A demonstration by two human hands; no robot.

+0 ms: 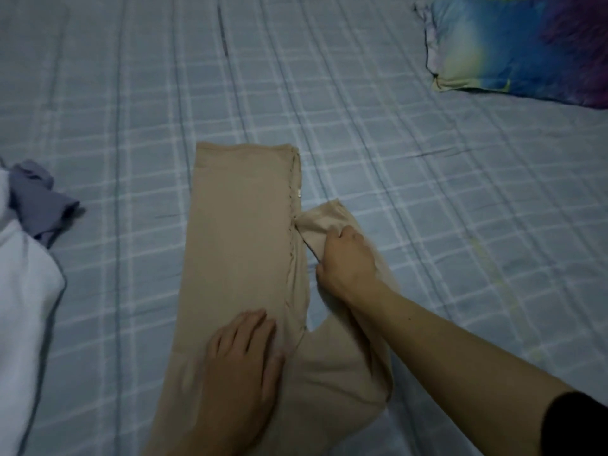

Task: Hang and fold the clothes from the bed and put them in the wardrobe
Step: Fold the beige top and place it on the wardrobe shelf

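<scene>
- While the left hand (pixel 241 360) presses flat, anchoring the beige garment (pixel 237 232) on the bed (pixel 427 179)
- right hand (pixel 345 261) pinches its side flap (probably folding inward)

No legible text, label, brand, number or sign appears. The small pale tag (pixel 299 193) on the seam of the beige trousers (pixel 237 245) is too blurred to read, and the checked bedsheet (pixel 394 159) and tie-dye pillow (pixel 519 47) bear patterns only.

Lighting dim, cool blue cast; soft shadows; no glare; overall softness; motion blur on left hand (pixel 241 363); wide-angle bending at edges.
</scene>
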